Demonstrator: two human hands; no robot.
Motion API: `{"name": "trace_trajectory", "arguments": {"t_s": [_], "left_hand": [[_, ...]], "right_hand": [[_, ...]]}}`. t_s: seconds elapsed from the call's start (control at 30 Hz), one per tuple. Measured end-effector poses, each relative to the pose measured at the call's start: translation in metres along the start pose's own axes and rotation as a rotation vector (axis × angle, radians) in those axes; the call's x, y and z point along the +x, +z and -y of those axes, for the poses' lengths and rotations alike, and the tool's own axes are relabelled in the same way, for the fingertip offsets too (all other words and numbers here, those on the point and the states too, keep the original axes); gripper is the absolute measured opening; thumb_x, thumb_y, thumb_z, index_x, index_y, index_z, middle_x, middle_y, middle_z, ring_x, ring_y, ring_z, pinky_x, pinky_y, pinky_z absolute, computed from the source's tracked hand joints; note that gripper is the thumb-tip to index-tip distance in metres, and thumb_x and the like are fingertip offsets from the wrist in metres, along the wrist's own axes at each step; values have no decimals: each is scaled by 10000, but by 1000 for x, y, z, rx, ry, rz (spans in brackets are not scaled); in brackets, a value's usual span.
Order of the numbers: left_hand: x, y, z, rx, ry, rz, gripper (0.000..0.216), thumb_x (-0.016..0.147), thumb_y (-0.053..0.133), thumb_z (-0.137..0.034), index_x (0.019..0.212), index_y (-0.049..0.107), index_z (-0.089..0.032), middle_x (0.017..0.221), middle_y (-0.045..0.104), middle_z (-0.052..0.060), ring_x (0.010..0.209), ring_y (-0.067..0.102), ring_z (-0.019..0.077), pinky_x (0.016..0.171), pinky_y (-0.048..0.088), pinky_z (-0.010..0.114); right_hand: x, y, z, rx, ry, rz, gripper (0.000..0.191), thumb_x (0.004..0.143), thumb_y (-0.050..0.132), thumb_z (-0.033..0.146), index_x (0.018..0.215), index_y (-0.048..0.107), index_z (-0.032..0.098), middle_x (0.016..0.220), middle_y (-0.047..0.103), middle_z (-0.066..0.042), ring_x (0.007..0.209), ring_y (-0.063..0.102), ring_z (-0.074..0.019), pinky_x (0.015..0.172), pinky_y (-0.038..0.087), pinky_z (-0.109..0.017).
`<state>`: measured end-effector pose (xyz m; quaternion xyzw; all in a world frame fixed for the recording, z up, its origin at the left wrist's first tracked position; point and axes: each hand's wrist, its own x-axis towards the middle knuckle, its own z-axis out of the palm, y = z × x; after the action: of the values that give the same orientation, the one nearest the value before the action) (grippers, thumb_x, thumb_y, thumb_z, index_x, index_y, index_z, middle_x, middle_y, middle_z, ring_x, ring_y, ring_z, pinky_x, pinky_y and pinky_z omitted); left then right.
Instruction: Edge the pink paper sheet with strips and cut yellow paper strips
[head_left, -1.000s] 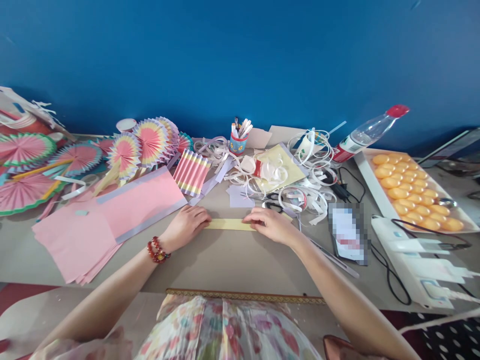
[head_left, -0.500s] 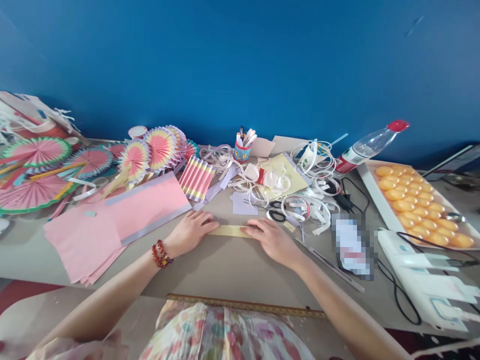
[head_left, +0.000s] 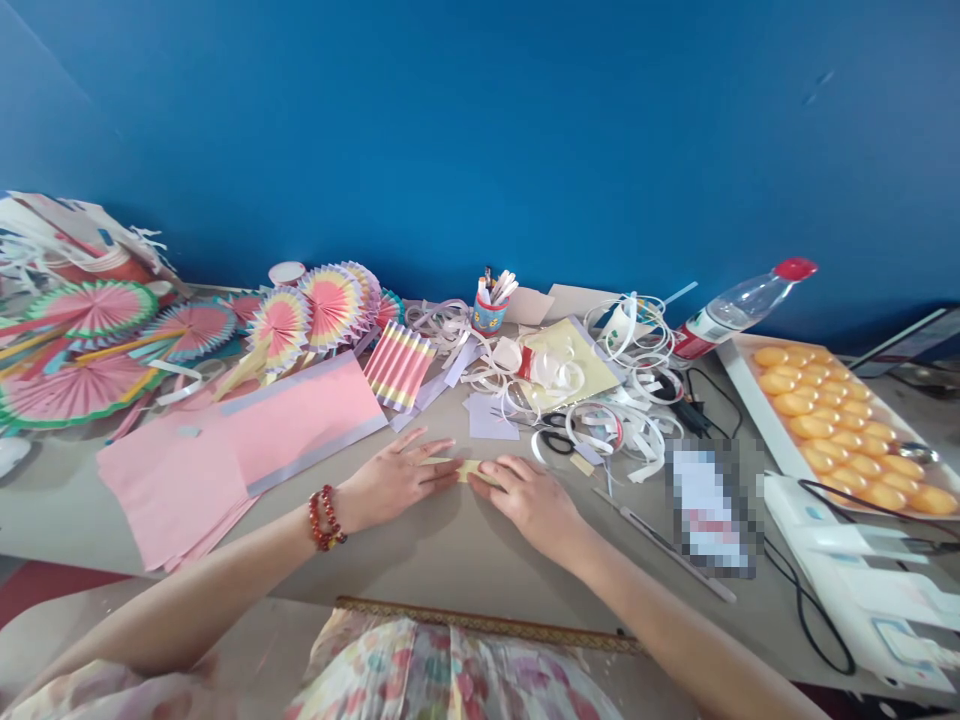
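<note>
A narrow yellow paper strip [head_left: 469,469] lies flat on the table in front of me, mostly covered by my hands. My left hand [head_left: 391,482] rests on its left part, palm down, with the fingers stretched and spread. At the right end, my right hand [head_left: 534,505] has its fingers bent together over the strip, holding it against the table. Just beyond the hands lie a small lilac paper piece [head_left: 493,416] and a pleated pink, yellow and lilac paper [head_left: 400,367]. Black-handled scissors [head_left: 557,437] lie partly under white tape curls.
Pink sheets [head_left: 176,480] and folded paper fans [head_left: 330,305] fill the left. A pen cup [head_left: 490,313] stands near the wall. To the right are a craft knife [head_left: 667,545], a blurred phone [head_left: 709,510], a bottle [head_left: 731,305], a tray of orange domes [head_left: 739,385] and a power strip [head_left: 847,580].
My left hand has slid right along the strip and its fingers have spread, so less of the strip shows between the hands. My right hand stays near the strip's right end.
</note>
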<state>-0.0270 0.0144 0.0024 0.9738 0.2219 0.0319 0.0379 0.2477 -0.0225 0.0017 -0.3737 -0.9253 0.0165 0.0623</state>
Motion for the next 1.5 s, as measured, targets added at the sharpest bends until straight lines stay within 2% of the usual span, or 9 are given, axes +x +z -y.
{"name": "trace_trajectory", "arguments": {"t_s": [0.13,0.27,0.4,0.57,1.0,1.2,1.33,1.43,1.5], "left_hand": [[-26,0,-7,-1,-92,27,531,981,435,-196,1500,336,-258,1536,381,3,1484,175,228,1217,81,516],[-47,0,-16,-1,-182,19,614,1003,417,-437,1543,228,-214,1568,310,57,1475,208,244,1216,104,477],[-50,5,-20,-18,-205,-11,681,987,401,-541,1551,196,-219,1565,315,67,1466,236,246,1217,115,461],[-50,8,-18,-27,-201,-21,725,964,420,-587,1550,202,-221,1567,311,69,1464,243,253,1215,138,450],[-60,10,-28,4,-333,-55,621,1015,395,-451,1549,192,-206,1569,302,51,1462,250,224,1208,187,451],[-59,5,-31,-20,-341,-99,578,1002,430,-448,1513,296,-214,1531,384,73,1425,335,249,1189,257,466],[-55,4,-32,-125,-435,-240,337,1001,442,-347,1292,534,-205,1400,546,94,1316,485,246,1116,388,450],[-49,0,-31,-220,-517,-365,224,1002,418,-278,1146,578,-213,1256,628,92,1172,591,221,991,497,385],[-42,-3,-28,-239,-524,-412,214,1004,407,-262,1130,575,-217,1200,641,86,1117,612,211,950,515,366]], "right_hand": [[0,1,3,7,25,7,423,919,555,99,1301,575,281,1248,635,-36,1117,535,-220,930,467,-371],[-6,3,6,42,46,-11,458,906,521,80,1328,564,254,1293,621,-40,1155,516,-226,1010,439,-395],[-31,6,4,32,138,-62,535,883,475,51,1373,530,257,1353,589,-30,1217,491,-227,1077,394,-423],[-61,12,-1,-34,235,-89,624,842,445,31,1424,480,253,1418,536,-25,1215,500,-244,1025,443,-429],[-61,18,0,-46,234,-151,526,843,404,33,1299,607,199,1341,605,-35,1152,549,-238,942,484,-395],[-43,2,6,-22,238,-226,360,930,405,111,1179,652,194,1202,663,-79,1053,595,-226,901,481,-368],[-19,-12,12,-8,280,-265,242,986,425,205,1020,665,200,1017,674,-76,921,595,-212,827,456,-354],[-6,-19,10,-20,342,-261,225,973,474,226,820,638,210,866,636,-54,822,564,-211,759,432,-359],[-2,-20,6,14,334,-257,173,953,518,229,822,631,208,905,633,-57,866,567,-221,783,439,-365]]}}
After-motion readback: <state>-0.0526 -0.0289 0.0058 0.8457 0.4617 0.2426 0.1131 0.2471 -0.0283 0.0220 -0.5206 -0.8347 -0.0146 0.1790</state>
